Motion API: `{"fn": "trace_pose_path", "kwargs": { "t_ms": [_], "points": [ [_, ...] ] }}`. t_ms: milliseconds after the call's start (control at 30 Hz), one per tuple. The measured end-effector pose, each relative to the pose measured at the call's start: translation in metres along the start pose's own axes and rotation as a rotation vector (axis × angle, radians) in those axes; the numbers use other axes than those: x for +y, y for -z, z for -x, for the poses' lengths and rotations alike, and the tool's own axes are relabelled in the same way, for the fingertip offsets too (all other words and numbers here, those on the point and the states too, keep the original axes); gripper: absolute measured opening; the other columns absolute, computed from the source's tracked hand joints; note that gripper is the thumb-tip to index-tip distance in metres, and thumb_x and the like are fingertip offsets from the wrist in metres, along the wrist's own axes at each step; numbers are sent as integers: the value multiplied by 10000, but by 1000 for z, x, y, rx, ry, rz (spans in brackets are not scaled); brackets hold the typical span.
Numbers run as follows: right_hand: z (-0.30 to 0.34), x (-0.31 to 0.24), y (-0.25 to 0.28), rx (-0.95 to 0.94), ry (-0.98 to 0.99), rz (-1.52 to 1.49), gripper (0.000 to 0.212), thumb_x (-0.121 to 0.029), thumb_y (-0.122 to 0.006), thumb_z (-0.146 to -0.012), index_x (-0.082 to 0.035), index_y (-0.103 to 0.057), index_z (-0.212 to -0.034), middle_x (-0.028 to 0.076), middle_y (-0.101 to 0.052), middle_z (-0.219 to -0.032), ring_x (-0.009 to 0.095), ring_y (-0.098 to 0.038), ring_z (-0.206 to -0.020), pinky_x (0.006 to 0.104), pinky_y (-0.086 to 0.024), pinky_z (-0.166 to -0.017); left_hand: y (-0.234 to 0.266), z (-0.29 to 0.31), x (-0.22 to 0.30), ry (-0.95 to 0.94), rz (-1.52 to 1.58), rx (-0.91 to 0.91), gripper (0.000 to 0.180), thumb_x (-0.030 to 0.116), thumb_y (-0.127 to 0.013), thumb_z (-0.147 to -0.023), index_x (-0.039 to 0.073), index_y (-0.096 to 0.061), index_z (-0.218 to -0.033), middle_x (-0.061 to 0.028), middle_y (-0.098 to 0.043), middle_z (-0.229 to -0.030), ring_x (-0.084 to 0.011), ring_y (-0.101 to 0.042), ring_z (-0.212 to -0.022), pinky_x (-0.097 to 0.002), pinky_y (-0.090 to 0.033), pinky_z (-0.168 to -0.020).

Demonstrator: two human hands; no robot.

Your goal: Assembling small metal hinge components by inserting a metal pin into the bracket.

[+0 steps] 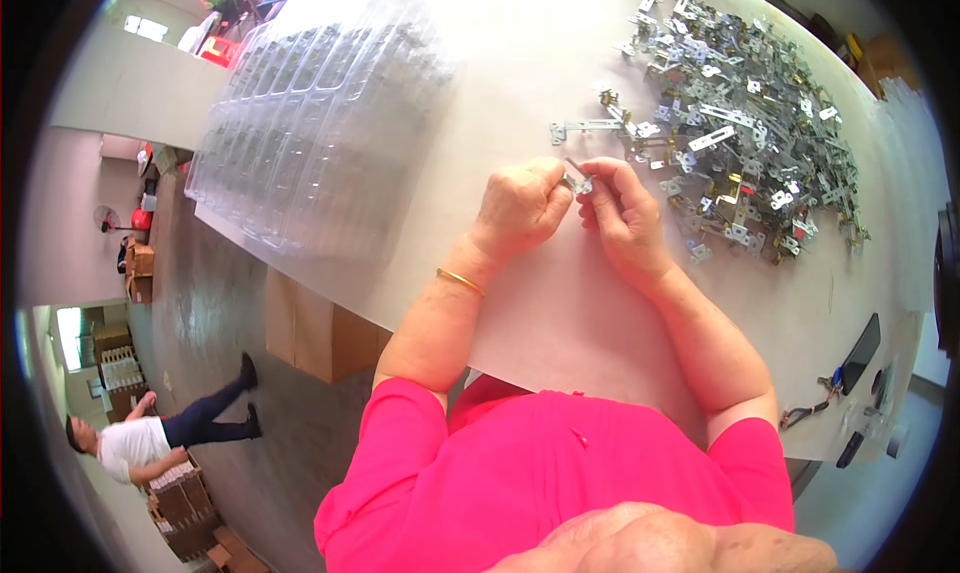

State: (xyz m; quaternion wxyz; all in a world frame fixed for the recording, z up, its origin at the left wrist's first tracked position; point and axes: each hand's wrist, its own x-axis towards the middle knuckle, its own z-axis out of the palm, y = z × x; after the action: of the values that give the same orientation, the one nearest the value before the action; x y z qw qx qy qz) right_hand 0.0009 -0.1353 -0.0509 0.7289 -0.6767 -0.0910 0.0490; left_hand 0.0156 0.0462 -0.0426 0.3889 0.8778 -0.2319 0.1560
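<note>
Over the middle of the table, my left hand and my right hand meet at a small metal bracket. The fingers of both hands pinch this silvery piece, and they hide much of it. Just beyond my fingers lies a long slotted metal bracket, at the edge of a large heap of metal brackets. Silver plates and some brass-coloured parts make up the heap, to the right of my right hand.
Stacked clear plastic trays cover the table's left side. A black phone-like slab and pliers lie at the right edge. Below the table's left edge stands a cardboard box. A person walks on the floor at left.
</note>
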Motion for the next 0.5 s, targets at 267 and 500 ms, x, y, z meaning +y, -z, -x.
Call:
{"fn": "trace_pose_path", "kwargs": {
  "t_ms": [267,500],
  "points": [
    [-4,-10,11,-96,-94,-177,221,-78,-498,-1037,-1,-641,-1186,58,-683,-1027,117,-648,-821,279,-553,-775,-4,7,1,-88,-130,3,81,131,-653,-860,61,-614,-869,-134,-655,-789,-352,-669,-715,-456,-542,-634],
    [-3,9,11,-44,-36,-164,115,-72,-588,-1056,-46,-652,-1147,20,-669,-1096,75,-607,-997,249,-509,-877,-12,8,2,-174,-189,64,114,141,-677,-813,54,-602,-809,-111,-623,-735,-323,-656,-676,-440,-536,-622]
  ]
}}
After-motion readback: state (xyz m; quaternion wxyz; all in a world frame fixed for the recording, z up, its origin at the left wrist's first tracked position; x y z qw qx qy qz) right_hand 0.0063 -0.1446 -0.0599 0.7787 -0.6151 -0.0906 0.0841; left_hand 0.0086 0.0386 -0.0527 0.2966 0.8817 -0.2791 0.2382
